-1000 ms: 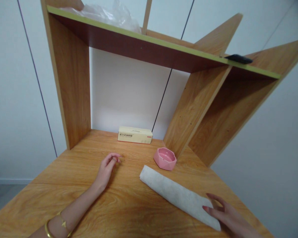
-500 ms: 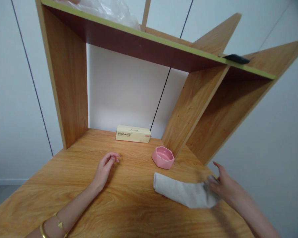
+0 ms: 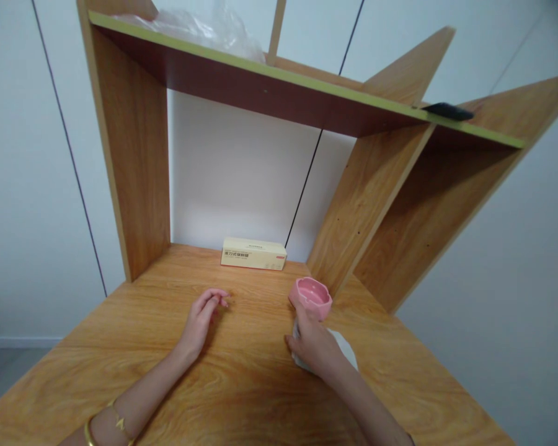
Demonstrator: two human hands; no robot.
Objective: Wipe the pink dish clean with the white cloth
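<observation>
My right hand [image 3: 312, 344] lies on a bunched grey cloth [image 3: 345, 348] on the wooden desk [image 3: 242, 396], fingers closed over the cloth. Its fingertips reach the base of a pink ashtray [image 3: 311, 296] just beyond it; most of the cloth is hidden under the hand. My left hand [image 3: 201, 318] rests on the desk to the left, fingers loosely bent and holding nothing. A gold bracelet [image 3: 103, 426] is on that wrist.
A cream cardboard box [image 3: 253, 254] lies at the back of the desk against the white wall. Wooden shelf uprights [image 3: 134, 155] stand left and right. The shelf above holds clear plastic [image 3: 204, 28] and a black object [image 3: 447, 110].
My right hand has swept the cloth from the desk's right front edge leftward, gathering it from a long strip into a bunch beside the pink ashtray. My left hand has stayed put.
</observation>
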